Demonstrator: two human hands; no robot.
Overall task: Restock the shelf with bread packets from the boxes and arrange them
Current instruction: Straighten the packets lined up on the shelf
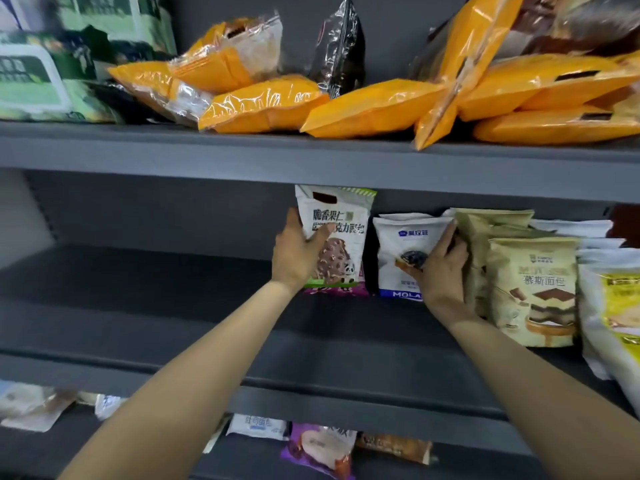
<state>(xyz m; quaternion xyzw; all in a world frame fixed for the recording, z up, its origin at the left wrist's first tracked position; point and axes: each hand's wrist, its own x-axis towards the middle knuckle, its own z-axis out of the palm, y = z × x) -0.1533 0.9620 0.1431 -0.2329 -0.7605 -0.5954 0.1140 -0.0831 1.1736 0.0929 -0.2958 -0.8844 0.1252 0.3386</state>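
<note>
Where it stands upright at the back of the grey metal middle shelf [145, 306], the white chocolate-nut bread packet [341, 233] is gripped at its left edge by the left hand [298, 252]. Just beside it, the right hand [441, 268] grasps the right edge of an upright white blueberry bread packet [401, 247], next to beige tiramisu bread packets [530, 289]. Orange plastic packets [374, 105] lie on the upper shelf.

Both forearms are showing bare to the frame edge, with no sleeves, and the left hand [298, 252] and right hand [441, 268] are wearing nothing.
</note>
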